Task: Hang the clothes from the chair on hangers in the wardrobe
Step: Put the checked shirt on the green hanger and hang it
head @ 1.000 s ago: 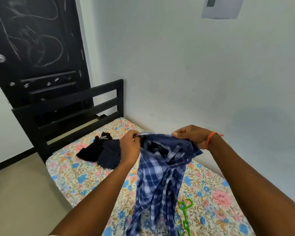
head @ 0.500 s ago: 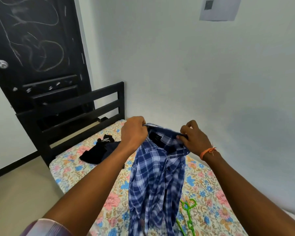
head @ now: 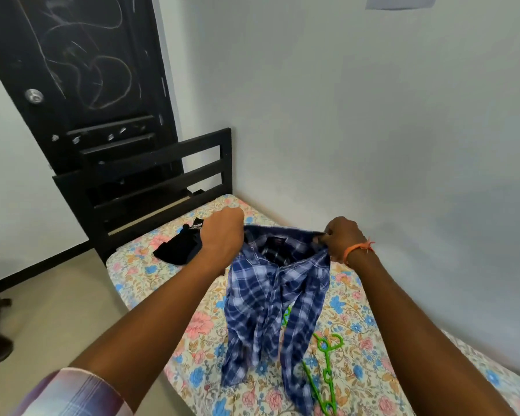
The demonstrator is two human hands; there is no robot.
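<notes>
A blue plaid shirt (head: 270, 301) hangs above the bed, held up by its collar. My left hand (head: 221, 232) grips the collar's left end and my right hand (head: 341, 238) pinches the right end, stretching the collar open between them. The shirt's lower part droops onto the floral bedsheet (head: 354, 319). A green plastic hanger (head: 324, 370) lies on the sheet, partly under the shirt's hem. A dark garment (head: 180, 247) lies crumpled on the bed beyond my left hand.
The bed's black slatted end board (head: 159, 181) stands at the far end, in front of a black door (head: 81, 76) with scribbles. A white wall runs along the bed's right side. Beige floor (head: 51, 319) lies to the left.
My hands have pulled apart, spreading the shirt collar wider. The shirt now hangs more open, and the view has shifted right and down a little.
</notes>
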